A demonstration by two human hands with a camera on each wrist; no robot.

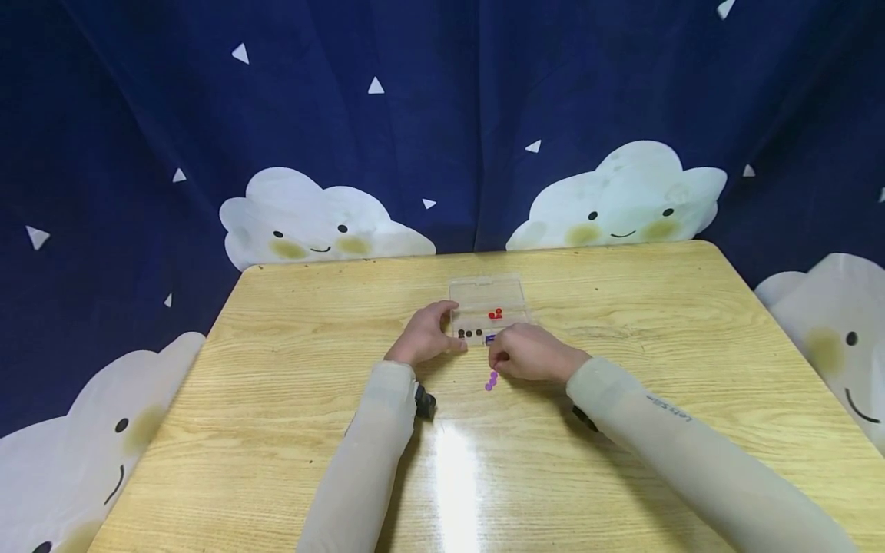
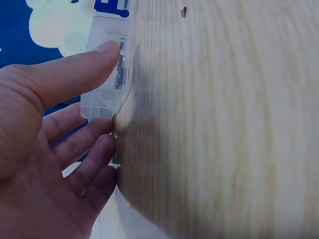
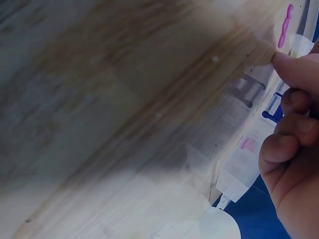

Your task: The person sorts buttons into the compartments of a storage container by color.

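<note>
Head view shows a pale wooden counter (image 1: pixel 290 399) with a visible grain and a glossy finish that throws back a bright streak of light near its front edge. Behind and around it hangs a dark blue cloth backdrop (image 1: pixel 442 100) printed with small white triangles and smiling white clouds. Toward the middle of the counter, nearer the far edge, lies a small clear plastic box (image 1: pixel 487 296), flat and rectangular, divided into compartments; red beads (image 1: pixel 495 313) sit in one and dark beads (image 1: pixel 469 333) in another along its near side. The left hand (image 1: pixel 425 334) grips the box's left end, thumb on top and fingers curled beneath, as the left wrist view confirms. The right hand (image 1: pixel 528 352) rests at the box's near right corner with its fingers curled and fingertips drawn together; whether they pinch anything I cannot tell. Just in front of that hand a short row of small round purple beads (image 1: pixel 492 380) lies on the bare wood. Both forearms wear smooth beige sleeves (image 1: pixel 373 461).
</note>
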